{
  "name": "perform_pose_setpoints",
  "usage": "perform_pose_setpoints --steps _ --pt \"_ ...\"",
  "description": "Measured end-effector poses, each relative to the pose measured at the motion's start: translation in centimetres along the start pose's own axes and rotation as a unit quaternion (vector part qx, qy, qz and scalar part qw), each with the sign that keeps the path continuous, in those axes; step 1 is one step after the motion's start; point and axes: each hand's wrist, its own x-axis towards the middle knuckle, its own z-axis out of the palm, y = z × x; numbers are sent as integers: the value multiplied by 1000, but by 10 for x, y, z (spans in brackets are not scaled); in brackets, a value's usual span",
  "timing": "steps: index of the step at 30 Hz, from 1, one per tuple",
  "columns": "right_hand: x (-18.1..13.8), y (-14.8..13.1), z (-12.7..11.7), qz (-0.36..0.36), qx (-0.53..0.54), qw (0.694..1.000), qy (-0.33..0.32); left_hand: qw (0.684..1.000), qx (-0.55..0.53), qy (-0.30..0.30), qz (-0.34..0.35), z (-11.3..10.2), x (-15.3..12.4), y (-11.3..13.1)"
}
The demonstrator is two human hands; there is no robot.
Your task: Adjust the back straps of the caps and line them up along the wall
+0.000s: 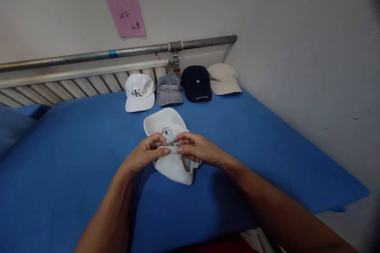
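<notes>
A white cap (pixel 173 166) lies upside down on the blue sheet (pixel 74 158) in front of me, its brim (pixel 162 120) pointing away. My left hand (pixel 147 154) and my right hand (pixel 196 148) meet over it, and both pinch the cap's back strap between thumb and fingers. The strap runs straight across between the two hands, above the open inside of the cap.
Several caps stand in a row by the wall: a white one with a black logo (pixel 139 93), a grey one (pixel 170 89), a dark navy one (pixel 196 83) and a beige one (pixel 223 79). Behind them run a metal pipe (pixel 118 52) and a radiator (pixel 74 83). A pink note (pixel 126 16) hangs on the wall.
</notes>
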Motion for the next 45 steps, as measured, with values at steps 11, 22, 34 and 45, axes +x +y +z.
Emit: perform_pose_setpoints --steps 11,22,34,45 --pt "-3 -4 11 10 12 1000 -16 1000 -2 -12 22 -1 -3 1" --pt "-3 7 16 -18 -21 1000 3 997 23 -67 11 -6 -7 2" --pt "3 -25 29 -166 -343 924 40 1000 -11 -16 23 -5 -1 1" --pt "7 -5 12 -79 26 995 59 971 235 1 52 -12 -1 5"
